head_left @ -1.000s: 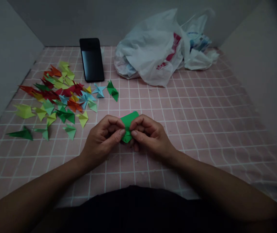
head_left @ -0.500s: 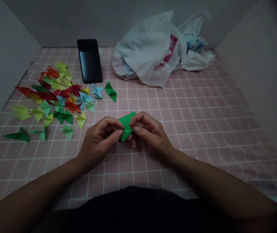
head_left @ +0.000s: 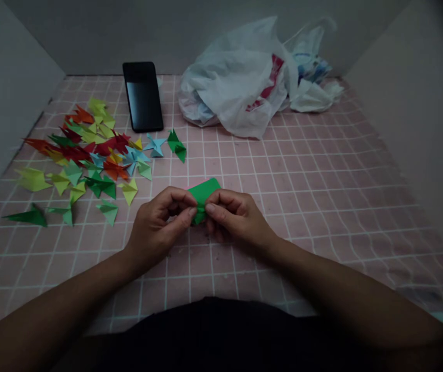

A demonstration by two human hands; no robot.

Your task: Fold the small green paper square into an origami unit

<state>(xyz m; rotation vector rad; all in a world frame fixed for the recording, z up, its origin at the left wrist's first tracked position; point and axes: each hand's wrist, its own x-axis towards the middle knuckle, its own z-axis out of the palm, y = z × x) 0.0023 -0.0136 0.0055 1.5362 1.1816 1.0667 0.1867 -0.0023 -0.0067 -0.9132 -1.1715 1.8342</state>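
Note:
Both hands meet at the middle of the table over green paper. Thumb and forefinger of my left hand pinch a small folded green paper from the left. On its other side, my right hand grips it with thumb and fingers closed. Much of the folded piece is hidden by the fingers. Just beyond it shows a flat green sheet with a thin pinkish edge at its left; whether the two are joined I cannot tell.
Several folded paper birds in many colours spread over the left of the pink checked tablecloth. A black phone lies behind them. A crumpled white plastic bag and a smaller clear packet are at the back by the wall.
My right hand has shifted slightly left and toward me, its thumb now closer to my left thumb. More of the folded piece is covered. My left hand stays almost still.

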